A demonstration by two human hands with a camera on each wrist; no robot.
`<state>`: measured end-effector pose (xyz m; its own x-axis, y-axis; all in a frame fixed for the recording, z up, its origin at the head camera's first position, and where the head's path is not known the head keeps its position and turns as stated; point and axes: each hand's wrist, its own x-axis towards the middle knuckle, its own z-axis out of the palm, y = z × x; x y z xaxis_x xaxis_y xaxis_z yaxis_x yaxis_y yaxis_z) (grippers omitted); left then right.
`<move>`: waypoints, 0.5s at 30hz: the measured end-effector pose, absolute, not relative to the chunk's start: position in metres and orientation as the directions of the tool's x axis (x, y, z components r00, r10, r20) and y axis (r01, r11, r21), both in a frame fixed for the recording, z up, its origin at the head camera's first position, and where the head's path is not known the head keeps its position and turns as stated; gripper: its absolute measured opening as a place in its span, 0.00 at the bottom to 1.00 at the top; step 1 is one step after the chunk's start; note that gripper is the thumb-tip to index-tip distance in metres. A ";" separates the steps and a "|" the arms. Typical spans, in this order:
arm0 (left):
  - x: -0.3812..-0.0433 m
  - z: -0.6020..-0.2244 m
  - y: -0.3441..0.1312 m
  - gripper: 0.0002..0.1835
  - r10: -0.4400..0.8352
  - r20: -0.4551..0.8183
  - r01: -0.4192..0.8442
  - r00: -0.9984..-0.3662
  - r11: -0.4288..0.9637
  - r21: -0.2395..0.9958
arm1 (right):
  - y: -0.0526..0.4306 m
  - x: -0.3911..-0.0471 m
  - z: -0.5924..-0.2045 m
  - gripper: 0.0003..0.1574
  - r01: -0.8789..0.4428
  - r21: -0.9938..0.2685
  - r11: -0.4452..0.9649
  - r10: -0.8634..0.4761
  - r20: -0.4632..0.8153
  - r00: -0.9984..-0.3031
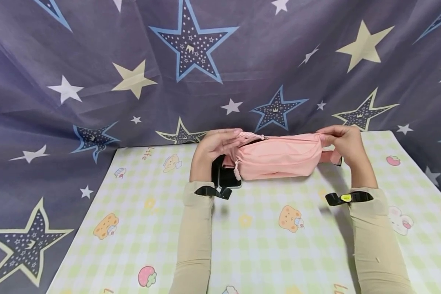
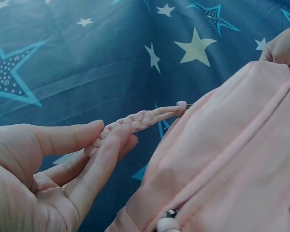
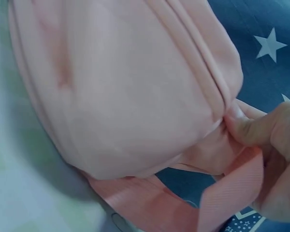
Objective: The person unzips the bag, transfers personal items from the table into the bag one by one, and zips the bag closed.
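The left grip (image 1: 217,144) pinches the braided zipper pull (image 2: 137,121) at the upper left of the pink zippered bag (image 1: 279,159); the right grip (image 1: 345,141) clamps the bag's right end. The bag spans both grips, tabletop (image 1: 132,253) beneath; holding that end taut, pull aligned with the zipper, should limit snagging.

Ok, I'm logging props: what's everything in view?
Bag: 1, pink, right of centre
Zip pulls: 2, pink, on the bag
Strap: at least 1, pink, bag's right end
Flat object: at least 1, black, by bag's left end
Tablecloth: 1, green-and-white check, below bag
Curtain: 1, dark, starred, behind
Wristbands: 2, black, on wrists
Sleeves: 2, beige, on forearms
Left hand: 1, bare, pinching zip pull
Right hand: 1, bare, gripping bag
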<state>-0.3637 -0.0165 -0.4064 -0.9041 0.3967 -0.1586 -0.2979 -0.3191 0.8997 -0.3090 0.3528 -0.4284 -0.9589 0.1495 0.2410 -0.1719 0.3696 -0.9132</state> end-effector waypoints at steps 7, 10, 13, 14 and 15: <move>-0.368 -0.409 -0.021 0.10 0.370 -0.156 -0.302 -0.916 -0.380 0.874 | 0.343 -0.318 -0.427 0.10 -0.202 -0.909 0.364 0.193 0.286 -0.938; -0.368 -0.409 -0.024 0.12 0.363 -0.161 -0.302 -0.918 -0.374 0.877 | 0.345 -0.323 -0.426 0.09 -0.204 -0.903 0.379 0.181 0.289 -0.940; -0.367 -0.409 -0.025 0.19 0.373 -0.167 -0.306 -0.913 -0.351 0.885 | 0.349 -0.328 -0.427 0.09 -0.205 -0.895 0.395 0.166 0.289 -0.943; -0.367 -0.409 -0.026 0.21 0.376 -0.170 -0.308 -0.911 -0.344 0.887 | 0.350 -0.329 -0.427 0.09 -0.204 -0.896 0.395 0.162 0.286 -0.944; -0.367 -0.410 -0.027 0.23 0.380 -0.173 -0.311 -0.909 -0.340 0.888 | 0.351 -0.330 -0.428 0.09 -0.202 -0.896 0.396 0.157 0.283 -0.946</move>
